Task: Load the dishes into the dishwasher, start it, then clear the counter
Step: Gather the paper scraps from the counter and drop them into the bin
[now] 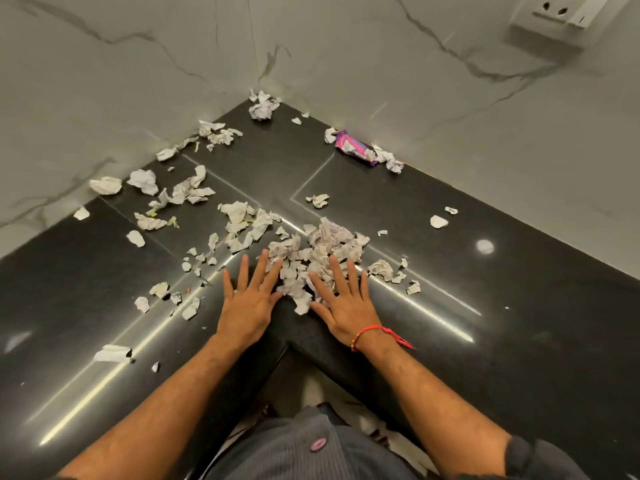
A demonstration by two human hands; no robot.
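Desk (485, 341): black, polished, meeting marble walls at a corner.
Paper scraps (311, 258): crumpled, heaped centrally, others scattered across the desk.
Left hand (247, 306): flat, fingers spread, touching the heap.
Right hand (346, 306): flat, fingers spread on the heap.
Purple wrapper (353, 148): against the right wall.

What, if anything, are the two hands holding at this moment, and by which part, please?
Nothing is held. The left hand and right hand lie flat with straight fingers on the black counter, flanking the pile of crumpled paper scraps.

Black corner counter (519, 323), strewn crumpled paper scraps (311, 258), purple wrapper (351, 147) by wall
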